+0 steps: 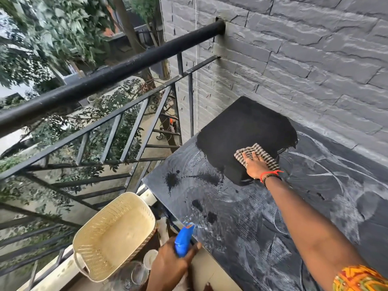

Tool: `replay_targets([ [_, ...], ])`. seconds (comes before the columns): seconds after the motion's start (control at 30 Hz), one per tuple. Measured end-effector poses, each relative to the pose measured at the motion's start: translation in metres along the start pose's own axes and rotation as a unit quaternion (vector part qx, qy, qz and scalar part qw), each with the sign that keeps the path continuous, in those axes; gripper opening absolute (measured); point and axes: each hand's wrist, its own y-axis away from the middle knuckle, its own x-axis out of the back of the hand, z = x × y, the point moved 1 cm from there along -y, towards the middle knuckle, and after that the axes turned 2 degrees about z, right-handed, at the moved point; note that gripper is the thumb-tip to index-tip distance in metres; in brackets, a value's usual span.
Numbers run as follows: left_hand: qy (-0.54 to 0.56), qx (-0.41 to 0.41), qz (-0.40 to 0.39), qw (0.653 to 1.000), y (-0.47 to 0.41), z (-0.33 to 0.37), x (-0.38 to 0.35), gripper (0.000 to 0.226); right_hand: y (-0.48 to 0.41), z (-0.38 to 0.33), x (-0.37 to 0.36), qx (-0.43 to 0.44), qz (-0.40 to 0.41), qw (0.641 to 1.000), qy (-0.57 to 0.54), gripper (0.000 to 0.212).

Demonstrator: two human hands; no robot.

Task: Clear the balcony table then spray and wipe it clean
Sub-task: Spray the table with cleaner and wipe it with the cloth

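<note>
Table (pixel 262 227): right hand (pixel 255 164) flat on cloth (pixel 257 154), left hand (pixel 170 267) clamps spray bottle (pixel 183 240).

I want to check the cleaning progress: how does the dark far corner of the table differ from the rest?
The wiped patch is uniformly black; the unwiped area is grey with dusty streaks. The cloth under the right hand sits at the patch's edge; spray spots dot only the unwiped area. Both belong to one table.
</note>
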Motion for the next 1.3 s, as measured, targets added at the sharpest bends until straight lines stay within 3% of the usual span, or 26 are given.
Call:
replay_targets([
  [0.1, 0.004, 0.032, 0.018, 0.999, -0.003, -0.006, 0.007, 0.032, 0.014, -0.029, -0.012, 0.045, 0.018, 0.999, 0.004, 0.074],
  [0.33, 0.017, 0.064, 0.092, 0.994, -0.021, -0.004, 0.018, 0.044, 0.094, -0.118, -0.085, 0.239, 0.075, 0.968, 0.018, 0.083],
  [0.53, 0.028, 0.063, 0.119, 0.991, -0.035, 0.001, 0.031, 0.050, 0.170, -0.097, -0.145, 0.326, 0.082, 0.941, 0.035, 0.083],
  [0.73, 0.038, 0.047, 0.139, 0.989, -0.040, 0.003, 0.039, 0.044, 0.152, -0.050, -0.120, 0.279, 0.112, 0.953, 0.039, 0.088],
  [0.87, 0.039, 0.048, 0.138, 0.989, -0.044, -0.001, 0.045, 0.046, 0.114, -0.101, -0.094, 0.256, 0.120, 0.959, -0.001, 0.080],
  [1.07, 0.040, 0.043, 0.124, 0.991, -0.063, -0.001, 0.062, 0.049, 0.133, -0.174, -0.110, 0.323, 0.108, 0.940, 0.005, 0.070],
  [1.3, 0.049, 0.021, 0.131, 0.990, -0.096, 0.011, 0.091, 0.044, 0.163, -0.105, -0.135, 0.360, 0.087, 0.929, 0.002, 0.090],
])
